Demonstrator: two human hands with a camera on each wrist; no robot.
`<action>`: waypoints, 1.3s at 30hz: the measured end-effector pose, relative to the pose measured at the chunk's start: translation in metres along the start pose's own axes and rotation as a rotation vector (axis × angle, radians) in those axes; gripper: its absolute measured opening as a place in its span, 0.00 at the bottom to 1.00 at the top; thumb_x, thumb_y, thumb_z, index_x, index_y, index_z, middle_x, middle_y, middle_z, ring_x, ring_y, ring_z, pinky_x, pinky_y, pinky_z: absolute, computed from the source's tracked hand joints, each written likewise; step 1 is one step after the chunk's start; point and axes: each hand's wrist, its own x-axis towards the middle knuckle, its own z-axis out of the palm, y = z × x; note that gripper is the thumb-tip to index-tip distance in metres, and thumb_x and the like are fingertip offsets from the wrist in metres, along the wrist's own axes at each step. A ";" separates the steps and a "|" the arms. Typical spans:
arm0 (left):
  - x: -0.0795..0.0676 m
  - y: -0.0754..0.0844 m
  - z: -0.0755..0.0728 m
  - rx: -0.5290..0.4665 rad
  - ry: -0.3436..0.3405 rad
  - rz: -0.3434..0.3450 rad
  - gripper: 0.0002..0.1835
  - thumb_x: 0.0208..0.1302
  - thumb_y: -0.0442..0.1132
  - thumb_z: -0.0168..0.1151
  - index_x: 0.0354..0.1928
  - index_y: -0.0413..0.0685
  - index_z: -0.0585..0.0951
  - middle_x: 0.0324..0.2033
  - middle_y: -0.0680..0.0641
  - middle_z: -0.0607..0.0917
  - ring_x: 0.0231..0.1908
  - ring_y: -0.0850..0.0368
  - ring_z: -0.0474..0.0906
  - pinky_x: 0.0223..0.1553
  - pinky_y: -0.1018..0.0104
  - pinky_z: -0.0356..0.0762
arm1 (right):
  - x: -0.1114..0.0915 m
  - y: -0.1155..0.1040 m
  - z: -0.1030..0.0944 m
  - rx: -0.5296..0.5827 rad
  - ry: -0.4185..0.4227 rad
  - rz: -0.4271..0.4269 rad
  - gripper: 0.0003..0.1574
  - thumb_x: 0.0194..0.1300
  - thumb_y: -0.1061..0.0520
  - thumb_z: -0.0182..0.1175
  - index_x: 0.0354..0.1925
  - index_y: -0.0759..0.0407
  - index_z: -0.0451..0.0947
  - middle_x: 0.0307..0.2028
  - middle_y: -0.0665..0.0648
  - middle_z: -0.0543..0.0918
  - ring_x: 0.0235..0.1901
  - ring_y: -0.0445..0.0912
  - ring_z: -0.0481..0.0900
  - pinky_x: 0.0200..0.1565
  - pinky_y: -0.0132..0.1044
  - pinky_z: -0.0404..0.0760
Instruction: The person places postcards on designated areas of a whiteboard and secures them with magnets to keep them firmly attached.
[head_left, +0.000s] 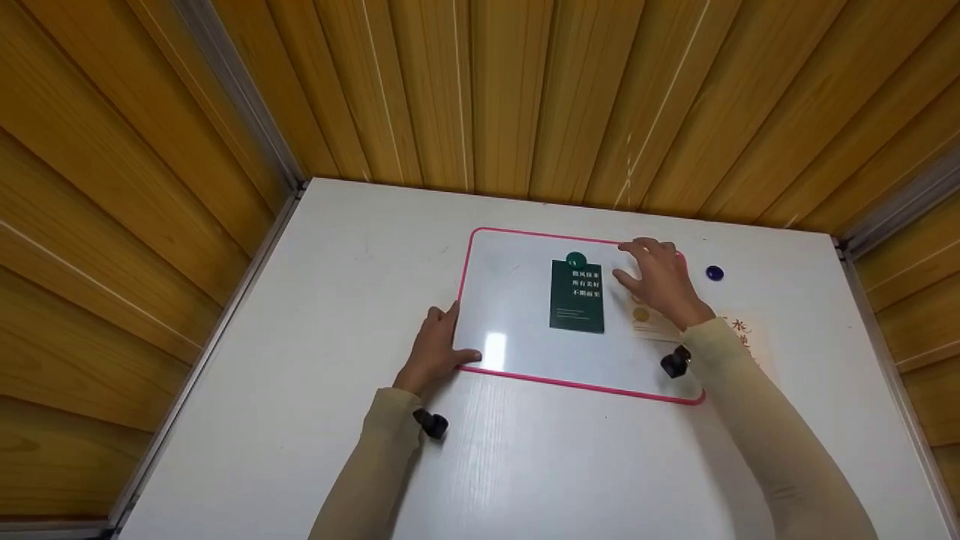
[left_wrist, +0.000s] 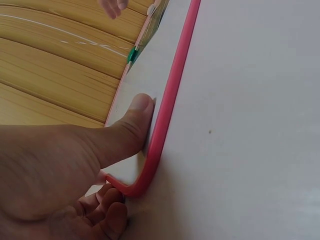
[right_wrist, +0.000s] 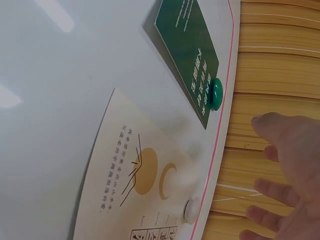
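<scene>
A whiteboard (head_left: 510,300) with a pink rim lies on the table. My left hand (head_left: 433,346) grips its near left corner, thumb on the white face and fingers curled at the edge in the left wrist view. A dark green card (head_left: 576,307) is on the board, with a green round magnet (head_left: 576,260) at its top. Beside it is a cream card (right_wrist: 115,170), partly hidden by my right hand in the head view. A whitish round magnet (right_wrist: 192,210) sits at that card's top. My right hand (head_left: 660,281) hovers over the board's far right part, fingers spread and holding nothing.
A dark blue round magnet (head_left: 715,273) lies on the table (head_left: 315,300) right of the board. Another cream card (head_left: 754,341) with red characters lies partly under my right forearm. Wood-slat walls (head_left: 502,97) stand behind and at both sides.
</scene>
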 end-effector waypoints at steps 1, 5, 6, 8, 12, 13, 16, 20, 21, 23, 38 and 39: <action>0.000 0.000 0.000 0.001 0.000 0.001 0.58 0.53 0.46 0.82 0.80 0.39 0.57 0.51 0.40 0.70 0.43 0.51 0.64 0.51 0.55 0.70 | -0.002 0.002 0.000 -0.005 0.004 0.003 0.36 0.69 0.49 0.67 0.71 0.54 0.71 0.73 0.66 0.65 0.69 0.66 0.59 0.67 0.67 0.60; -0.001 0.000 0.000 -0.003 -0.001 0.003 0.58 0.52 0.46 0.82 0.80 0.39 0.57 0.50 0.41 0.70 0.43 0.51 0.64 0.50 0.55 0.70 | -0.010 0.009 0.000 -0.008 0.027 0.006 0.36 0.69 0.49 0.68 0.71 0.55 0.71 0.72 0.66 0.65 0.69 0.66 0.59 0.68 0.68 0.58; 0.000 0.000 0.000 -0.003 -0.003 0.002 0.58 0.53 0.46 0.82 0.80 0.39 0.57 0.50 0.41 0.70 0.43 0.51 0.63 0.50 0.55 0.70 | -0.011 0.010 -0.001 -0.005 0.032 0.008 0.36 0.69 0.49 0.68 0.71 0.55 0.71 0.72 0.66 0.65 0.69 0.66 0.59 0.67 0.68 0.59; 0.000 0.000 0.000 -0.006 -0.005 0.000 0.58 0.52 0.46 0.82 0.80 0.39 0.57 0.50 0.40 0.70 0.43 0.50 0.64 0.51 0.55 0.70 | -0.014 0.013 -0.002 0.002 0.038 0.010 0.36 0.69 0.49 0.68 0.71 0.54 0.71 0.73 0.66 0.65 0.69 0.66 0.59 0.66 0.69 0.60; 0.000 -0.001 0.000 -0.002 -0.005 0.002 0.58 0.53 0.46 0.82 0.80 0.39 0.57 0.50 0.41 0.70 0.43 0.51 0.64 0.51 0.55 0.70 | -0.019 0.018 -0.004 -0.008 0.049 0.010 0.35 0.69 0.49 0.67 0.70 0.54 0.71 0.72 0.66 0.65 0.68 0.67 0.60 0.66 0.69 0.61; 0.000 -0.001 -0.001 -0.002 -0.003 0.004 0.58 0.53 0.45 0.82 0.80 0.39 0.57 0.50 0.41 0.70 0.43 0.51 0.64 0.51 0.55 0.70 | -0.019 0.019 -0.004 -0.015 0.050 0.010 0.36 0.69 0.49 0.67 0.71 0.54 0.71 0.72 0.66 0.65 0.68 0.67 0.60 0.65 0.69 0.61; 0.000 -0.002 -0.001 -0.002 -0.004 0.006 0.58 0.53 0.45 0.82 0.80 0.39 0.57 0.49 0.41 0.70 0.42 0.51 0.63 0.49 0.56 0.69 | -0.022 0.021 -0.004 -0.033 0.057 0.005 0.35 0.69 0.50 0.67 0.70 0.55 0.71 0.72 0.67 0.66 0.67 0.68 0.61 0.65 0.69 0.62; 0.000 -0.002 -0.001 -0.002 0.000 0.001 0.58 0.52 0.46 0.83 0.79 0.38 0.58 0.49 0.40 0.70 0.41 0.51 0.64 0.48 0.55 0.69 | -0.026 0.024 -0.004 -0.038 0.066 0.002 0.36 0.69 0.50 0.68 0.70 0.56 0.71 0.72 0.68 0.66 0.67 0.69 0.61 0.64 0.70 0.63; 0.001 -0.002 -0.001 0.000 0.001 0.000 0.58 0.52 0.47 0.83 0.79 0.38 0.58 0.49 0.40 0.70 0.41 0.50 0.64 0.48 0.55 0.69 | -0.027 0.025 -0.004 -0.038 0.069 -0.001 0.35 0.69 0.50 0.68 0.70 0.56 0.71 0.72 0.68 0.66 0.67 0.69 0.62 0.64 0.70 0.63; 0.001 -0.002 0.000 0.007 0.005 -0.002 0.58 0.52 0.47 0.83 0.79 0.38 0.59 0.48 0.40 0.70 0.41 0.51 0.64 0.47 0.55 0.69 | -0.029 0.027 -0.004 -0.037 0.073 -0.004 0.35 0.69 0.50 0.68 0.70 0.56 0.72 0.72 0.68 0.66 0.67 0.69 0.62 0.63 0.70 0.64; 0.001 -0.002 0.000 0.026 0.008 -0.001 0.58 0.52 0.47 0.82 0.79 0.39 0.59 0.49 0.39 0.71 0.42 0.50 0.66 0.48 0.55 0.70 | -0.035 0.035 -0.005 -0.010 0.035 0.055 0.35 0.71 0.49 0.66 0.71 0.55 0.71 0.74 0.67 0.63 0.69 0.69 0.58 0.64 0.72 0.61; 0.001 -0.003 0.000 0.025 0.009 0.000 0.57 0.52 0.47 0.82 0.79 0.39 0.59 0.48 0.40 0.71 0.41 0.50 0.66 0.47 0.55 0.70 | -0.036 0.036 -0.006 -0.007 0.032 0.062 0.35 0.71 0.49 0.66 0.71 0.56 0.70 0.74 0.67 0.63 0.69 0.69 0.58 0.64 0.72 0.61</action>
